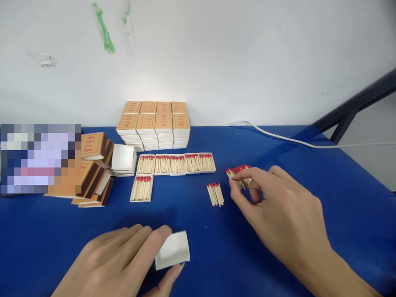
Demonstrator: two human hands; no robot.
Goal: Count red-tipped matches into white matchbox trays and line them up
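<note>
My left hand [123,262] grips a white inner matchbox tray [173,249] between thumb and forefinger, near the front of the table. The tray has nothing inside it. Farther right, my right hand [283,210] pinches at the near left side of a pile of red-headed matches [240,170]. Its fingers hide part of the pile, and how many sticks they grip cannot be made out. A smaller bunch of loose matches [215,195] lies just left of that hand. Beyond the left hand rests a tray filled with matches [140,201].
Behind it, several filled trays [177,174] form a row. White trays [123,159] are stacked to their left, beside orange matchbox sleeves [93,144]. A block of matchboxes [154,123] stands against the wall. A white cable [278,136] crosses the blue table's [278,156] back right.
</note>
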